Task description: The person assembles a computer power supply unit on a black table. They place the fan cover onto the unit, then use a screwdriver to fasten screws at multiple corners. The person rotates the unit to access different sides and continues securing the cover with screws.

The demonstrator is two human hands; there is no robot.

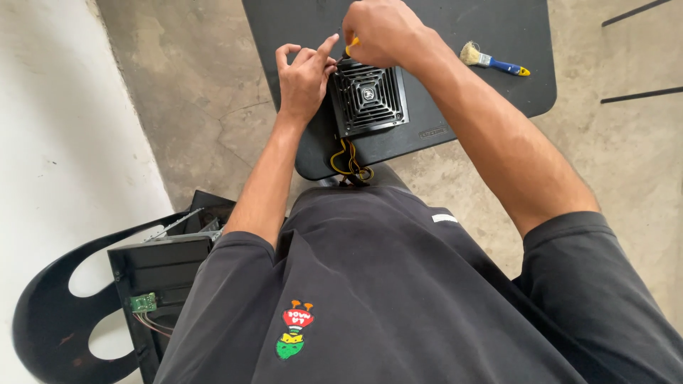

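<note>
**Both hands on the black power supply unit**

Head view, the only one I get. I take the power supply unit [368, 96] as my landmark: a black box with a square fan grille on top, sitting on the dark table [491, 28], near the table's front edge.

My left hand [304, 75] is pressed against the unit's left side. Its fingers are loosely curled, index finger pointing up toward the far left corner; I can't tell whether it truly grips the casing or just steadies it.

My right hand [384, 32] is above the unit's far left corner, fingers closed tight around a tool with a yellow-orange handle [351, 45]. Only a bit of the handle shows between the two hands; the tip is hidden, so I can't tell what it touches.

A bundle of yellow and black cables [348, 162] comes out of the unit's near side and hangs over the table edge.

Well to the right of the unit, a brush [491, 61] with pale bristles and a blue and yellow handle lies on the table.

Below and left of the unit, on the floor side, an open black computer case [160, 274] rests on a black chair [43, 313].
</note>
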